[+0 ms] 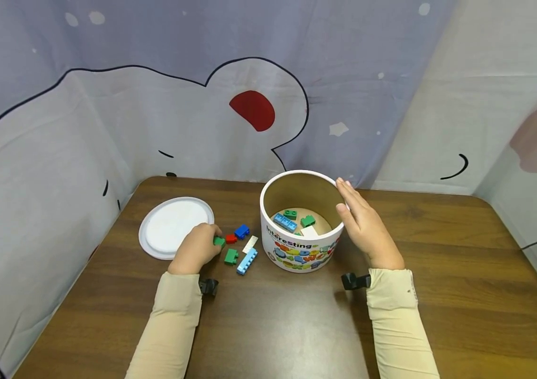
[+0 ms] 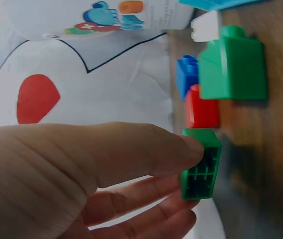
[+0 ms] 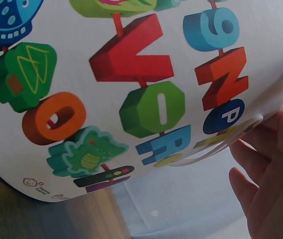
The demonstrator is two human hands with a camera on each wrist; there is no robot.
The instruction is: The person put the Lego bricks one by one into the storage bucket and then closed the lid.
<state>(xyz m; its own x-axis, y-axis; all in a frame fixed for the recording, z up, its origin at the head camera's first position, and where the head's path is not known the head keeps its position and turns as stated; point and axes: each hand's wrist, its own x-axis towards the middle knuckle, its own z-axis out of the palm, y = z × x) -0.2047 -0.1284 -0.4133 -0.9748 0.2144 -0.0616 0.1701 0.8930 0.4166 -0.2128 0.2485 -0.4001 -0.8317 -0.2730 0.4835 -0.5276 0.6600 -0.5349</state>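
Note:
My left hand (image 1: 197, 246) pinches a small green toy brick (image 2: 201, 186) between thumb and fingers, its hollow underside showing in the left wrist view. Beside it on the table lie a red brick (image 1: 231, 239), a blue brick (image 1: 242, 231), a white brick (image 1: 250, 245), another green brick (image 1: 231, 257) and a long light blue brick (image 1: 247, 261). Right of them stands a round white bucket (image 1: 268, 245) with printed letters. The right hand (image 1: 366, 231) rests on its right side, fingers extended along the rim. Inside are a light blue brick (image 1: 285, 222), green bricks (image 1: 308, 221) and a white piece (image 1: 309, 231).
A round white lid (image 1: 173, 223) lies flat on the wooden table (image 1: 292, 326), left of the bricks and partly behind the left hand. Behind the table's far edge hangs a printed cloth (image 1: 192, 126). A thin clear cord (image 3: 216, 149) runs along the bucket's side.

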